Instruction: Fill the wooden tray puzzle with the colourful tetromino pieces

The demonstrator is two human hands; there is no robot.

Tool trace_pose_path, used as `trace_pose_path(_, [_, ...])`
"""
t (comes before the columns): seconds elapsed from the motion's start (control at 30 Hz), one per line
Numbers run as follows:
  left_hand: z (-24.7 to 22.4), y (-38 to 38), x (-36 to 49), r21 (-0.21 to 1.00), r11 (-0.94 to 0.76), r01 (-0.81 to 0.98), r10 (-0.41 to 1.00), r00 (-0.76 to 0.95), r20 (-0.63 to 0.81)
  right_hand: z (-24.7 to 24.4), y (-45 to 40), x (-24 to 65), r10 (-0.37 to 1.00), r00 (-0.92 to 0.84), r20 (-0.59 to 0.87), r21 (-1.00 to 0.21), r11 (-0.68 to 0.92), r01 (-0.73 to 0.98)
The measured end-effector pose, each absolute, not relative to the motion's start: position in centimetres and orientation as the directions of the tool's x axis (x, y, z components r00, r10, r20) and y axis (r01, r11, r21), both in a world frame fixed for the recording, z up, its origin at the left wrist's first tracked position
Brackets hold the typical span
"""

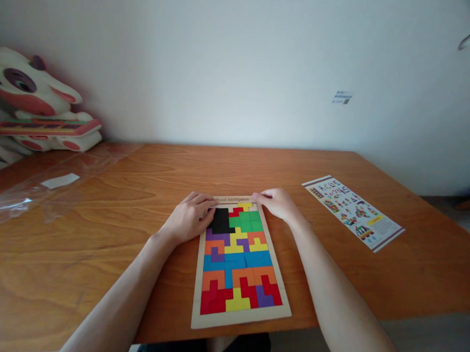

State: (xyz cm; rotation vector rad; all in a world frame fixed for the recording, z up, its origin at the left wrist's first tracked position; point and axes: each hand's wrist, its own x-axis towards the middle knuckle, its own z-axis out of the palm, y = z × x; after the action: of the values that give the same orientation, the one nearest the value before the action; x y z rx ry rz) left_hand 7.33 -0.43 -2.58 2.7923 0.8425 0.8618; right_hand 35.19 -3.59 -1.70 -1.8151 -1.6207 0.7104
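Observation:
A wooden block puzzle board [241, 322] lies flat near the table's front edge, its far end turned slightly left. Coloured pieces in red, orange, blue, purple, yellow and green fill most of its frame, with a black area [220, 221] at the upper left. My left hand [189, 216] is closed at the board's far left corner, its fingers curled over the edge and partly hiding the corner. At the far right corner, my right hand [277, 203] pinches the rim between thumb and fingers, beside a yellow piece [244, 206].
A printed pattern sheet [353, 213] lies to the right on the wooden table [172, 167]. On the left are clear plastic wrapping [16, 206] and a small white paper [60, 181]. A cow-shaped toy keyboard [44, 126] stands at the back left, near the wall.

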Motion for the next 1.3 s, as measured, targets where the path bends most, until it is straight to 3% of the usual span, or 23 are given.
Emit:
trace_pose_path(0.13, [-2.1,-1.0,7.7,0.248,-0.892,0.378,0.452,0.771,0.448,-1.0,-3.9,34.8,0.938,0.114,-0.327,-0.858,-0.345,0.380])
trace_pose_path(0.2, [-1.9,-1.5,8.1,0.254,-0.906,0.338,0.418,0.802,0.426,-0.8,-3.9,34.6,0.905,0.086,-0.417,-0.872,-0.425,0.241])
trace_pose_path(0.4, [-1.8,-2.1,8.9,0.295,-0.910,0.290,0.390,0.842,0.373,-0.5,-3.8,34.4,0.870,0.067,-0.489,-0.862,-0.493,0.114])
trace_pose_path(0.63, [-2.1,-1.8,8.7,0.277,-0.913,0.300,0.391,0.837,0.383,-0.7,-3.7,34.3,0.847,0.082,-0.526,-0.840,-0.532,0.109])
trace_pose_path(0.83, [-2.7,-1.7,8.7,0.264,-0.915,0.305,0.392,0.826,0.405,-1.0,-3.8,33.9,0.856,0.044,-0.515,-0.850,-0.517,0.099])
trace_pose_path(1.0, [-2.7,-1.6,8.7,0.267,-0.916,0.301,0.390,0.825,0.408,-1.5,-3.8,33.1,0.882,0.056,-0.468,-0.853,-0.467,0.232])
trace_pose_path(1.13, [-2.5,-1.7,8.7,0.256,-0.917,0.307,0.390,0.830,0.400,-2.1,-3.9,32.2,0.961,0.115,-0.251,-0.849,-0.276,0.451])
trace_pose_path(1.3, [-2.3,-1.9,8.7,0.245,-0.929,0.276,0.357,0.840,0.409,-3.0,-4.0,30.9,0.999,0.036,-0.025,-0.751,-0.043,0.659])
